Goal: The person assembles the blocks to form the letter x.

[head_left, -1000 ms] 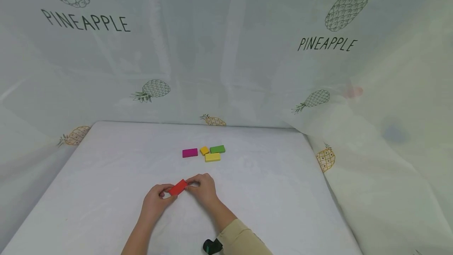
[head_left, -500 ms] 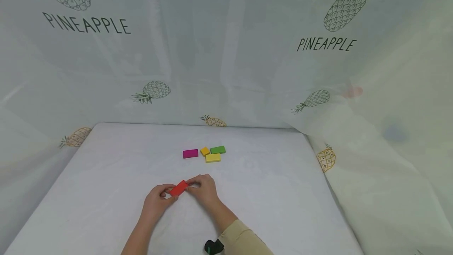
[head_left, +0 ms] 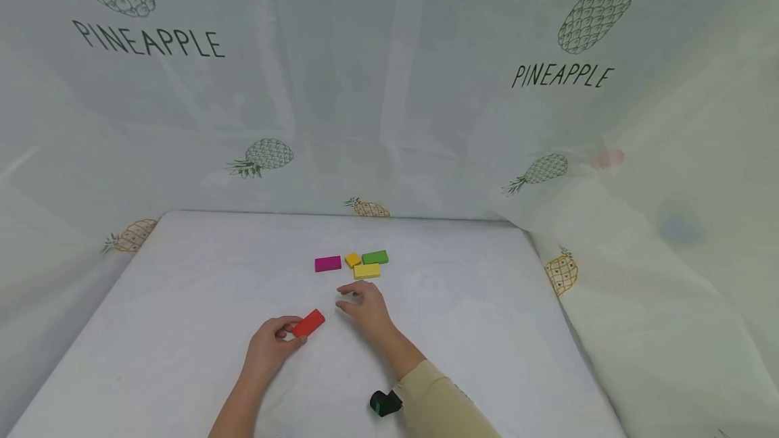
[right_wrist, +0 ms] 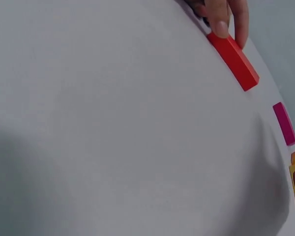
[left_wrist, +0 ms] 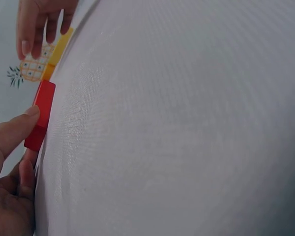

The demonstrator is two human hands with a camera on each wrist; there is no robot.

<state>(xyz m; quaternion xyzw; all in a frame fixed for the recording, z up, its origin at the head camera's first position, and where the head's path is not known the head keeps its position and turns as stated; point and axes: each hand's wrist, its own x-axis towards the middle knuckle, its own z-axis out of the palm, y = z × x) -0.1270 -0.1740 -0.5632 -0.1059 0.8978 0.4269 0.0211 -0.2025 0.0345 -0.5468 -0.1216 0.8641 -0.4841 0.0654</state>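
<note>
Left hand: thumb and fingers of the left hand (head_left: pixel 268 345) pinch one end of the red block (head_left: pixel 308 322).
Red block: mid-width of the worktop (head_left: pixel 475 316), well short of its far edge; contact with the surface cannot be told.
Right hand: the right hand (head_left: pixel 370 313) holds nothing; thumb and forefinger parted, just nearer than the yellow block (head_left: pixel 367 272).
Wrist: beige sleeve (head_left: pixel 447 401); black device (head_left: pixel 385 403) beside it.
Cluster: toward the far edge, yellow block, small orange block (head_left: pixel 353 260) and green block (head_left: pixel 374 257) close-set; magenta block (head_left: pixel 328 263) just apart, toward the left edge.
Surface: white, smooth, far corners rounded.
Room: pale sheeting (head_left: pixel 341 86) hangs beyond the far edge and along both sides, printed with pineapples and lettering; faint red and blue patches at right.
</note>
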